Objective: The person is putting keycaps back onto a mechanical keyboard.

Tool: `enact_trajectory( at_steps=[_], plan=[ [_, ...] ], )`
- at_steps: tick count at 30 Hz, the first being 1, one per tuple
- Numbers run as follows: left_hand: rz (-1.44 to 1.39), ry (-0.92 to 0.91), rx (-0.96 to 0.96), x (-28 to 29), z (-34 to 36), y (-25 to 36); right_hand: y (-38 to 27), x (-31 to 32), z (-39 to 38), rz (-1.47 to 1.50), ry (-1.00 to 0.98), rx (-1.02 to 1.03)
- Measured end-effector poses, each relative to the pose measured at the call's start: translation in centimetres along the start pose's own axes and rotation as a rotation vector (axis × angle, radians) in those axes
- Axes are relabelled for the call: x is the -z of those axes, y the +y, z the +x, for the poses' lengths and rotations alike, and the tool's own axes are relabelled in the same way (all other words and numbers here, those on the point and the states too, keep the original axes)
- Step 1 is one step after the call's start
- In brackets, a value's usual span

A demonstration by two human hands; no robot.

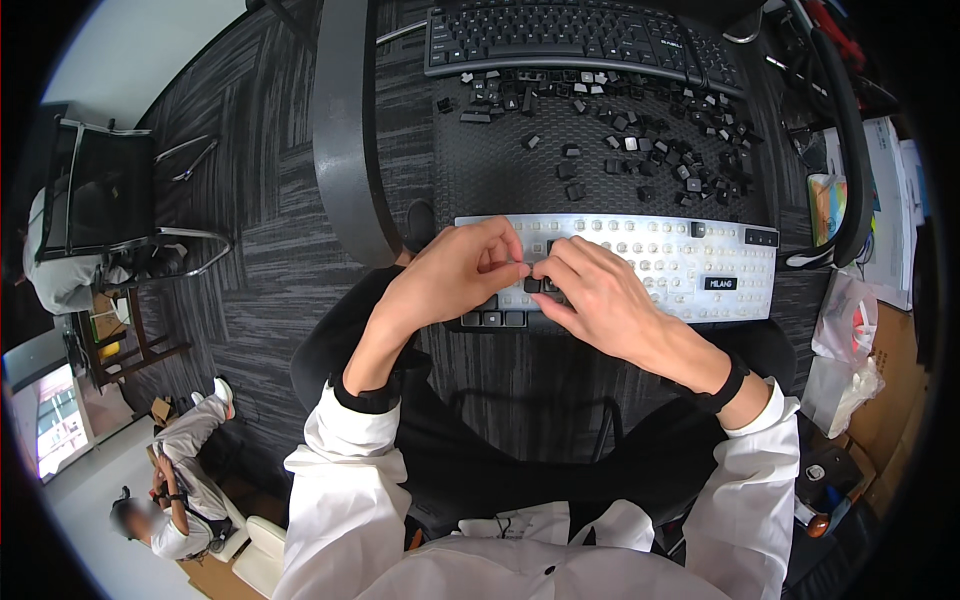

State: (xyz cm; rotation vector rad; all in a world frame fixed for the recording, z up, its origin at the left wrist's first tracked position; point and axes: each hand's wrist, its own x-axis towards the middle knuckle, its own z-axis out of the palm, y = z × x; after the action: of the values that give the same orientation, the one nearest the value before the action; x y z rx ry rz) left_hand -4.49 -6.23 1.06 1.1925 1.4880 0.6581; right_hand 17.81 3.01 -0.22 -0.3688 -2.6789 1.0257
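Left hand (450, 272) and right hand (602, 298) meet over a keyboard (665, 262), thumbs and index fingers drawn in close about a small black keycap (532, 284); whether either hand is clamped on it, I cannot tell. The keyboard lies beneath both hands, its plate silvery white, with rows of pale, round bare switches to the right of the right hand and a black badge among them. Three dark bottom-row keys (492, 319) sit just below the left hand. Beyond the hands, loose black keycaps (690, 165), a few pale, are scattered over a textured black surface (490, 170), before a full black keyboard (570, 42). Well to the right of the right hand, a translucent plastic bag (846, 315) shows something red; nearer, another pale bag (840, 392) slumps beside brown cardboard (897, 375), its contents unclear.
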Motion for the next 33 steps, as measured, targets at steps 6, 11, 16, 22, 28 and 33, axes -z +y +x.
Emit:
enact_trajectory(
  at_steps=[6,11,16,22,28,33],
  plan=[
    [0.055,0.061,-0.019,-0.3,0.1,-0.4,0.0,0.0,-0.1,0.011,-0.013,-0.020],
    [0.083,0.051,0.006,-0.3,0.1,0.1,0.1,0.1,-0.3,0.013,-0.021,-0.031],
    [0.113,0.045,-0.018,-0.3,0.1,0.2,0.3,0.0,-0.3,0.026,-0.031,-0.036],
    [0.158,0.034,0.041,-0.3,0.2,0.4,0.3,0.0,-0.2,0.020,-0.028,-0.019],
    [0.178,0.062,0.005,-0.8,0.3,0.5,0.2,0.2,-0.1,0.012,-0.038,-0.020],
    [0.269,0.104,0.094,-1.4,0.2,0.8,0.2,0.2,0.0,0.023,-0.035,-0.021]
  ],
)
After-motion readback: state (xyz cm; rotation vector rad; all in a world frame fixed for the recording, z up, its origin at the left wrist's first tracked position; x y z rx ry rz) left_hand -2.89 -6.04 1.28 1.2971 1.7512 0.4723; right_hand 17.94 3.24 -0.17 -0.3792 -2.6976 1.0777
